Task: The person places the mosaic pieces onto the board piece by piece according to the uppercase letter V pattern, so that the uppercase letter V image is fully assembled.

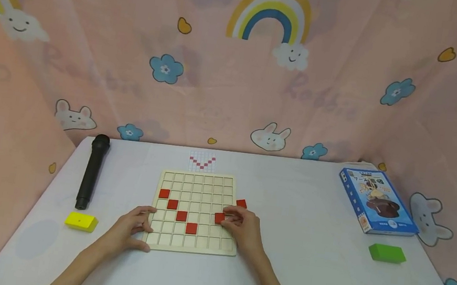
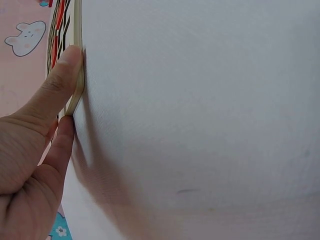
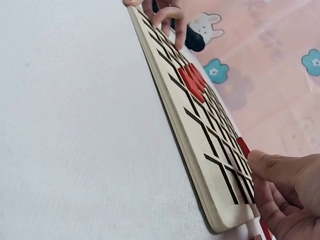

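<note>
A pale wooden grid board (image 1: pixel 202 244) lies on the white table, with several red square tiles (image 1: pixel 181 216) set in a diagonal falling from left to right. My left hand (image 1: pixel 126 231) holds its near left corner, the thumb (image 2: pixel 70 60) against the front edge and fingers along the left side. On the right, my right hand (image 1: pixel 245 229) pinches another red tile (image 1: pixel 219 218) between thumb and fingertips, over a cell near the board's right edge. One more red tile (image 1: pixel 241 203) lies just past that edge, behind the hand.
Behind the board lies a small paper grid (image 1: pixel 202 162) with a red V of squares. A black microphone-like cylinder (image 1: pixel 92 172) and a yellow block (image 1: pixel 81 222) are at left. At right are a blue box (image 1: pixel 379 201) and a green block (image 1: pixel 387 253). A pink patterned curtain surrounds the table.
</note>
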Demonstrator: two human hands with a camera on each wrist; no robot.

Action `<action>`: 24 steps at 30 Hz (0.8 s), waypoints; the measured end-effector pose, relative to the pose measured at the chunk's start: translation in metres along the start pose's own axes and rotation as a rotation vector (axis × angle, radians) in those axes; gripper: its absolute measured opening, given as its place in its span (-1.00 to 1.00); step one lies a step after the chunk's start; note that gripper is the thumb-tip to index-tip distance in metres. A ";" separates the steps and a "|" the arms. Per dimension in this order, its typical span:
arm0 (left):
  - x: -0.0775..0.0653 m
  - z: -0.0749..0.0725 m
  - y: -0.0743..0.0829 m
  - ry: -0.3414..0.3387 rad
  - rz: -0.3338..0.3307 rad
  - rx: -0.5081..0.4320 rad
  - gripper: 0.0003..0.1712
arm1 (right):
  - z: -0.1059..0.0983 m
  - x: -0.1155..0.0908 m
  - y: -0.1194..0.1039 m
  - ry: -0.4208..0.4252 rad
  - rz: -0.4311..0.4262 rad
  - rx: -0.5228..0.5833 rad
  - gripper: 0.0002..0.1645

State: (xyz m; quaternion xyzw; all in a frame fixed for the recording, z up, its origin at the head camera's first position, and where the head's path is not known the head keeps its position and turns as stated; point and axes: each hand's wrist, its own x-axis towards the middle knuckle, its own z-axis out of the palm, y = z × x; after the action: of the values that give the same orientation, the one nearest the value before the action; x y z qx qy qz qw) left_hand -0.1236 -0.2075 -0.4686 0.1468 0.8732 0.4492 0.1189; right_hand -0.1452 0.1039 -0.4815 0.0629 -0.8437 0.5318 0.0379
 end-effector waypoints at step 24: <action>-0.001 0.002 0.000 0.010 0.024 0.013 -0.61 | 0.021 0.007 -0.006 -0.109 -0.047 0.051 -0.62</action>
State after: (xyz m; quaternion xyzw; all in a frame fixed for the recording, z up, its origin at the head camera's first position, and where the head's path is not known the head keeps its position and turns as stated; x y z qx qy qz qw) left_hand -0.1222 -0.2059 -0.4700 0.1559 0.8748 0.4458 0.1083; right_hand -0.1509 0.0819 -0.4839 0.1126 -0.8291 0.5477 0.0030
